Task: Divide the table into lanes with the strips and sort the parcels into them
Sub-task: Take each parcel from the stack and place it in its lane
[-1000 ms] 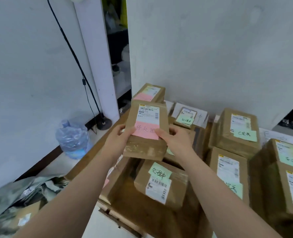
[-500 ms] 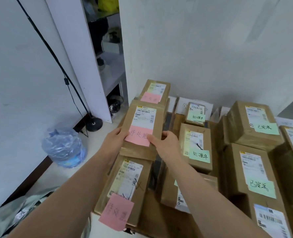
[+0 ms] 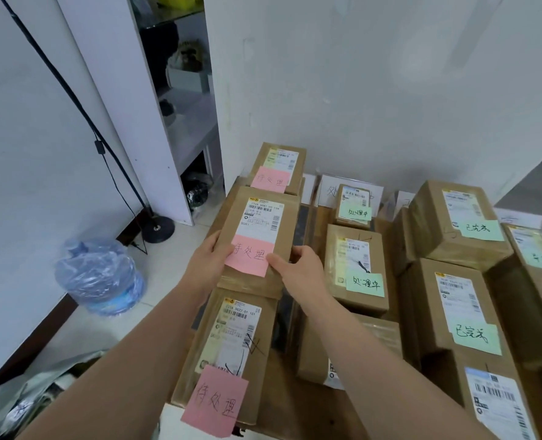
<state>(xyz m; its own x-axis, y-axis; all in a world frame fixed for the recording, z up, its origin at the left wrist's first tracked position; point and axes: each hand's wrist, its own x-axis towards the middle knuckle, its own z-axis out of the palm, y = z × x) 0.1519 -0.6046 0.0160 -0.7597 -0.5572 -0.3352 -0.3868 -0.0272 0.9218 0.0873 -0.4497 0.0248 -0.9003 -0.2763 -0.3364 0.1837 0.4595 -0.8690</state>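
Observation:
I hold a brown parcel with a pink note (image 3: pixel 260 223) by its near end, my left hand (image 3: pixel 206 262) gripping its left edge and my right hand (image 3: pixel 298 269) its right edge, thumb on the pink note. It sits low in the left column of the table, between a far pink-note parcel (image 3: pixel 279 168) and a near pink-note parcel (image 3: pixel 231 347). A dark strip (image 3: pixel 303 223) runs beside this column. Two green-note parcels (image 3: pixel 356 268) stand in the middle column, and larger green-note parcels (image 3: pixel 456 223) fill the right.
The wooden table (image 3: pixel 282 404) stands against a white wall. On the floor to the left are a blue water jug (image 3: pixel 100 277), a black lamp stand base (image 3: pixel 157 228) with a cable, and grey bags (image 3: pixel 25 404). White paper signs (image 3: pixel 330 192) lean at the table's back.
The held parcel has come down and to the left, from above the stack into the left column between two pink-note parcels. My view has shifted left and down.

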